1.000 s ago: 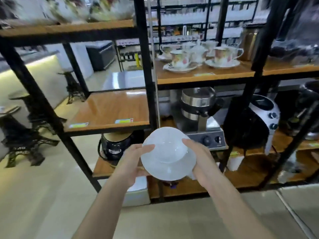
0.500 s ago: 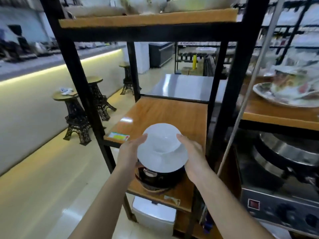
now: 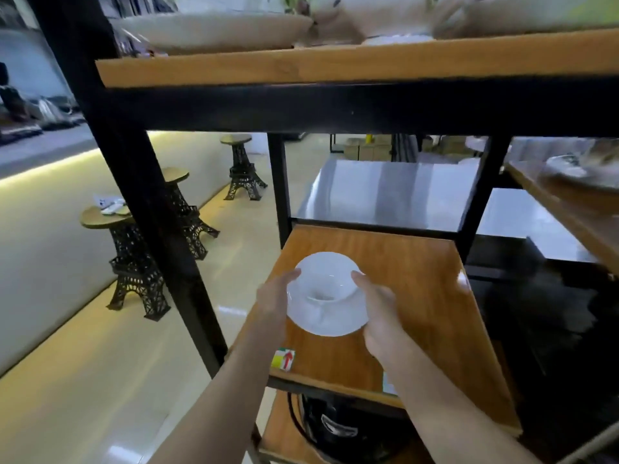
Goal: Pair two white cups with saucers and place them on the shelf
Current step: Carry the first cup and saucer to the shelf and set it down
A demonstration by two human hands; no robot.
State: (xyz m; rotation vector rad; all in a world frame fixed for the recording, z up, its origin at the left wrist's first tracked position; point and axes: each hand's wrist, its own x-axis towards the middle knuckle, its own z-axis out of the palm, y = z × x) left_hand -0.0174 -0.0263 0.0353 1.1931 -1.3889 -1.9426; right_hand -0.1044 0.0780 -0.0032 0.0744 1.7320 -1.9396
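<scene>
A white cup (image 3: 323,279) sits on a white saucer (image 3: 326,318), and both of my hands carry the pair. My left hand (image 3: 273,301) grips the saucer's left rim; my right hand (image 3: 376,304) grips its right rim. The pair is over the left front part of a wooden shelf board (image 3: 422,296) in a black metal rack. Whether the saucer touches the board I cannot tell.
A black upright post (image 3: 134,182) stands close on the left. The shelf above (image 3: 335,61) holds large pale dishes. A patterned plate (image 3: 582,172) lies on the shelf to the right. A dark appliance (image 3: 335,426) sits below. Tower-shaped stools (image 3: 134,262) stand on the floor at left.
I have moved closer to the rack. The cup and saucer, earlier held in front of the shelf edge, are now over the wooden board, further in. Both hands kept their grip.
</scene>
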